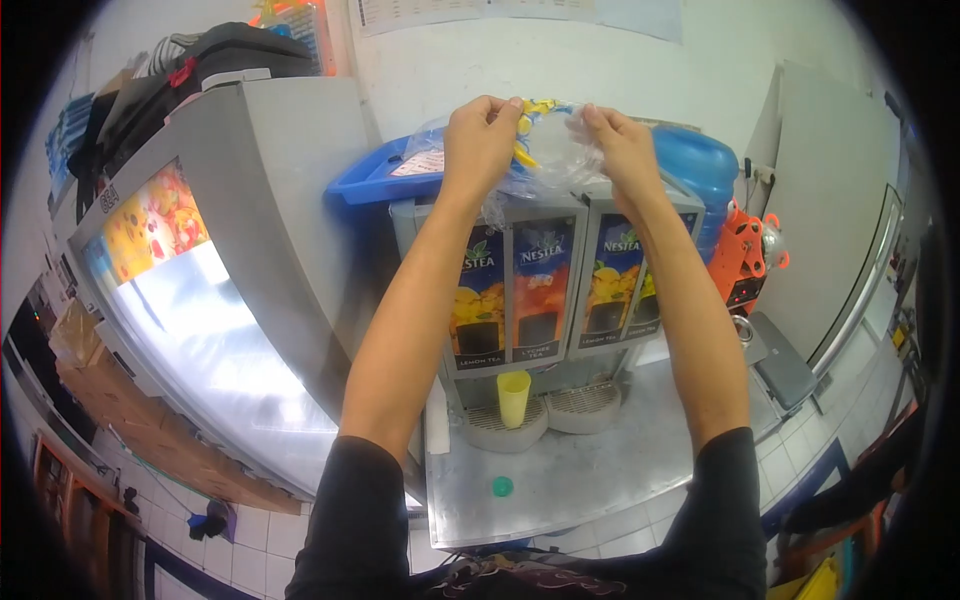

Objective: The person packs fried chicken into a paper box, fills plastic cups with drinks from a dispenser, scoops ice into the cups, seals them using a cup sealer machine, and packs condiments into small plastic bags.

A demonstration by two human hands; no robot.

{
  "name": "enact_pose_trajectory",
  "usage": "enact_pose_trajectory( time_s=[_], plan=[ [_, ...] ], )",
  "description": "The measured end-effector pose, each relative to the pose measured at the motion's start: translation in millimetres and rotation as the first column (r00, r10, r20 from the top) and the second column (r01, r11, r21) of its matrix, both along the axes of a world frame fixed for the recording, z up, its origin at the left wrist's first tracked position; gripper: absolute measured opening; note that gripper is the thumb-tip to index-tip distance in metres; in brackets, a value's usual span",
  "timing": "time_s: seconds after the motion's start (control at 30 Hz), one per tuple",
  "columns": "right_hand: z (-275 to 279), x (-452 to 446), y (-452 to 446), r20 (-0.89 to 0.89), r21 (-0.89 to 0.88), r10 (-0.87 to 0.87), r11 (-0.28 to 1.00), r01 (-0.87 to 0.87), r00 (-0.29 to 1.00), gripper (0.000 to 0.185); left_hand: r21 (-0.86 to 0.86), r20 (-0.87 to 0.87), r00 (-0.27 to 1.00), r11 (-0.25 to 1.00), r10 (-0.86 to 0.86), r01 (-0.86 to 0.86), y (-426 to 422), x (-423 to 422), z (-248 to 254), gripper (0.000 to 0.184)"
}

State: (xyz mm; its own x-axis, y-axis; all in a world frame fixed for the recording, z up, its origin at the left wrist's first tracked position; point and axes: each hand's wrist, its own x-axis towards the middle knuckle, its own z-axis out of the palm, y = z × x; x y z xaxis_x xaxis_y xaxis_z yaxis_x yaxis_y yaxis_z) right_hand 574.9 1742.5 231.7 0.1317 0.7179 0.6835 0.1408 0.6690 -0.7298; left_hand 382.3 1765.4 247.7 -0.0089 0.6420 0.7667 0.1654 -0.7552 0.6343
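Observation:
My left hand point(482, 148) pinches one side of a clear plastic bag point(562, 152) with yellow and blue printing, above the top of the drink dispensers. My right hand point(622, 152) grips the bag's other side, fingers closed on its edge. The bag is crumpled and hangs between both hands; its contents, if any, cannot be made out. Below stand two Nestea dispensers point(543, 290) side by side with lemon and lychee tea panels. A yellow cup point(513, 400) rests upright on the left drip tray point(480, 428).
A blue tray point(350, 187) holding plastic packaging sits behind my left hand. Right of the dispensers is a blue water jug point(697, 165), near an orange rack point(738, 255). A green cap point(502, 487) lies on the metal table point(590, 485). A glass-door fridge point(290, 200) stands left.

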Motion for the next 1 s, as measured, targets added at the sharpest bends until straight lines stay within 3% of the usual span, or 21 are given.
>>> enact_pose_trajectory(
  time_s=[0.07, 0.17, 0.23, 0.3, 0.37, 0.43, 0.47, 0.53, 0.57, 0.63, 0.67, 0.73, 0.8, 0.83, 0.87, 1.0],
  plan=[
    [3.9, -9.1, -1.0, -0.239, -0.118, 0.120, 0.981, -0.152, 0.964, 0.035, 0.036, 0.000, 0.999, 0.998, 0.052, -0.052, -0.7, -5.2, 5.7, 0.033],
    [-5.8, -20.6, 22.9, -0.392, -0.049, 0.247, 0.956, -0.289, 0.886, 0.035, 0.015, -0.015, 0.997, 0.997, 0.075, -0.075, 3.9, -12.0, 11.5, 0.034],
    [-17.7, -31.5, 33.7, -0.443, -0.029, 0.261, 0.952, -0.305, 0.858, 0.035, 0.219, 0.040, 0.976, 0.951, 0.216, -0.219, 11.9, -15.1, 5.8, 0.034],
    [-26.5, -42.6, 30.9, -0.492, -0.005, 0.277, 0.947, -0.321, 0.826, 0.036, 0.171, 0.020, 0.961, 0.946, 0.275, -0.274, 21.4, -22.4, -3.6, 0.033],
    [-33.1, -56.7, 7.4, -0.569, -0.112, 0.179, 0.950, -0.291, 0.803, 0.032, 0.125, 0.002, 0.942, 0.935, 0.334, -0.332, 25.6, -29.9, -10.5, 0.033],
    [-30.7, -60.4, 3.7, -0.528, -0.086, 0.206, 0.952, -0.293, 0.824, 0.029, -0.176, 0.070, 0.990, 0.978, 0.124, -0.110, 24.1, -35.5, -15.2, 0.028],
    [-32.4, -60.8, 3.6, -0.497, -0.067, 0.216, 0.956, -0.285, 0.840, 0.027, -0.179, 0.068, 0.989, 0.977, 0.134, -0.120, 24.4, -37.1, -16.5, 0.028],
    [-33.6, -58.0, 18.6, -0.518, -0.067, 0.187, 0.964, -0.257, 0.835, 0.025, 0.214, -0.127, 0.877, 0.876, 0.464, -0.433, 23.1, -35.8, -20.0, 0.023],
    [-33.5, -56.1, 27.9, -0.531, -0.062, 0.155, 0.973, -0.221, 0.833, 0.026, 0.212, -0.129, 0.877, 0.877, 0.463, -0.432, 20.7, -34.4, -23.7, 0.023],
    [-37.9, -55.8, 46.3, -0.514, -0.042, 0.127, 0.984, -0.173, 0.848, 0.026, 0.536, -0.215, 0.818, 0.765, 0.533, -0.357, 8.3, -34.0, -31.6, 0.033],
    [-40.5, -56.4, 54.7, -0.495, -0.019, 0.100, 0.992, -0.126, 0.863, 0.026, 0.538, -0.214, 0.817, 0.763, 0.536, -0.359, 8.6, -35.7, -33.9, 0.033],
    [-46.3, -58.3, 61.3, -0.450, -0.019, 0.026, 0.999, -0.039, 0.893, 0.023, 0.638, -0.281, 0.867, 0.755, 0.413, -0.153, 10.6, -39.2, -40.4, 0.051],
    [-47.8, -52.6, 59.3, -0.398, -0.018, -0.059, 0.998, 0.057, 0.915, 0.021, 0.683, -0.261, 0.862, 0.714, 0.435, -0.154, 4.4, -41.2, -51.0, 0.055],
    [-45.4, -47.4, 49.1, -0.170, 0.176, -0.291, 0.931, 0.320, 0.941, 0.017, 0.700, -0.252, 0.856, 0.696, 0.451, -0.160, 0.7, -43.3, -52.0, 0.058],
    [-43.2, -42.7, 40.0, 0.015, 0.414, -0.539, 0.770, 0.485, 0.842, 0.014, 0.717, -0.242, 0.851, 0.677, 0.466, -0.166, -2.9, -45.4, -53.1, 0.060],
    [-30.0, -17.7, 20.6, 0.137, 0.586, -0.576, 0.703, 0.403, 0.806, 0.019, 0.596, -0.342, 0.871, 0.798, 0.352, -0.088, -8.7, -38.9, -50.4, 0.062]
  ],
)
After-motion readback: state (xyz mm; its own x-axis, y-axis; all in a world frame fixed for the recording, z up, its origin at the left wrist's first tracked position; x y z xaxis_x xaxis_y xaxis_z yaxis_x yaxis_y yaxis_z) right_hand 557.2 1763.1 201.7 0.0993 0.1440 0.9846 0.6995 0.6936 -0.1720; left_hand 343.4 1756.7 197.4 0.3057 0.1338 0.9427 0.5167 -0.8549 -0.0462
